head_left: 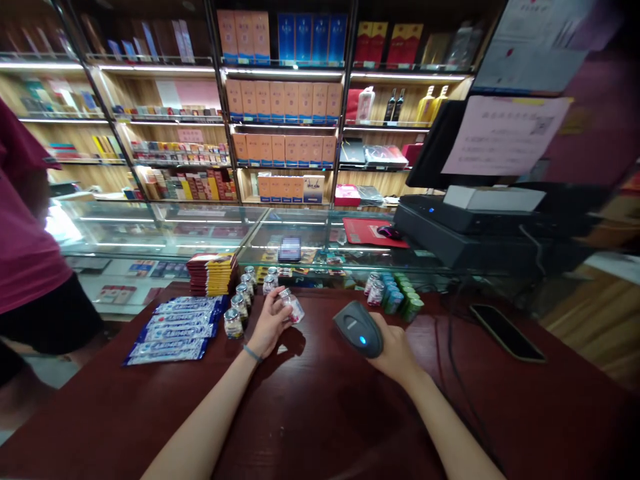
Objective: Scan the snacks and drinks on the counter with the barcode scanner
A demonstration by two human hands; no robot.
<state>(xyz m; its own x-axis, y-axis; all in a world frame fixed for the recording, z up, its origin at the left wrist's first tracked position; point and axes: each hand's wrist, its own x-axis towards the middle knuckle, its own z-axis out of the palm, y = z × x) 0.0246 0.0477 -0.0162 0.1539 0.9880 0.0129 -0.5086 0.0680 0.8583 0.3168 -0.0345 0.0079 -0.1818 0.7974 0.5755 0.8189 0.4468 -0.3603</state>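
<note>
In my left hand (270,325) is a small clear bottle (294,309) with a silvery cap and a pink-and-white label, held tilted above the counter. My right hand (396,350) grips a dark grey barcode scanner (358,328), a blue light glowing on its top; its head points left toward the bottle. Left of my left hand stand several small bottles (233,323) in a row, with a few more like them just behind my fingers. Past the scanner, small bottles with pink labels (375,293) stand beside rows of blue cans (393,298) and green cans (413,307).
Blue-and-white packets (173,331) lie at the left, near stacked red and yellow packs (213,273). A phone (507,332) rests at the right, past the scanner's cable (457,373). Behind are a glass case (200,230) and a monitor (440,147). A person (30,220) stands at left.
</note>
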